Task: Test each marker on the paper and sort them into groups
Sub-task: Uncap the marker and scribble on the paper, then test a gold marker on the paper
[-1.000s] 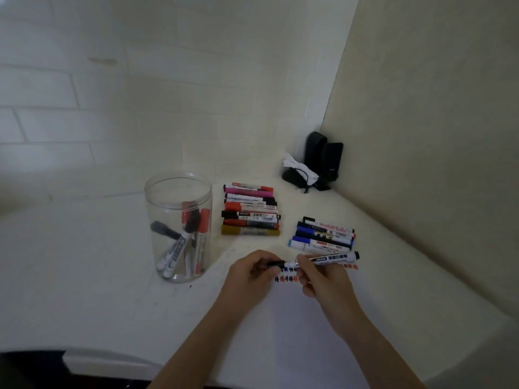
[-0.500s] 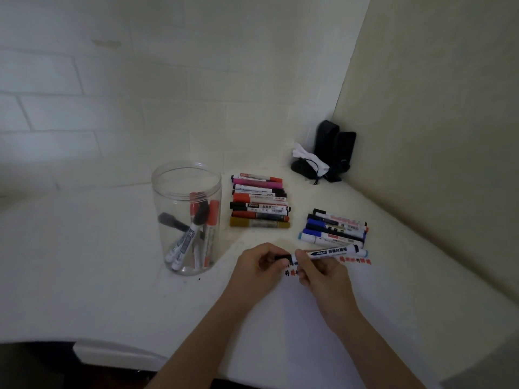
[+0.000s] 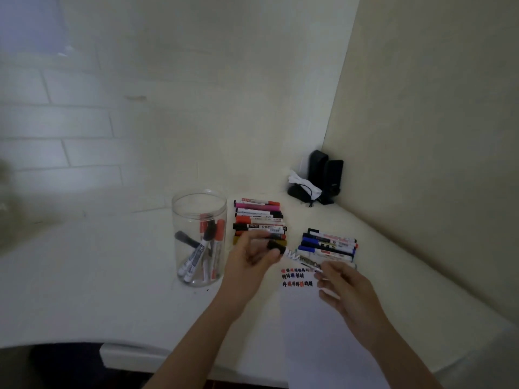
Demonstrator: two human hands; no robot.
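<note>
White brick wall meets a plain beige wall over a pale bench (image 3: 84, 276), where a clear jar (image 3: 198, 237) holds a few markers, one sorted row (image 3: 259, 220) lies just right of it, a second row (image 3: 328, 244) lies further right, and dark objects (image 3: 323, 178) sit in the corner. Above the top of the paper (image 3: 323, 332), which carries rows of red, blue and black test marks (image 3: 297, 276), the left hand (image 3: 252, 262) pinches the black cap end of a marker (image 3: 300, 258), blurred by motion. The right hand (image 3: 345, 290) is at the marker's other end with loosely curled fingers, though whether it truly holds the marker I cannot tell.
</note>
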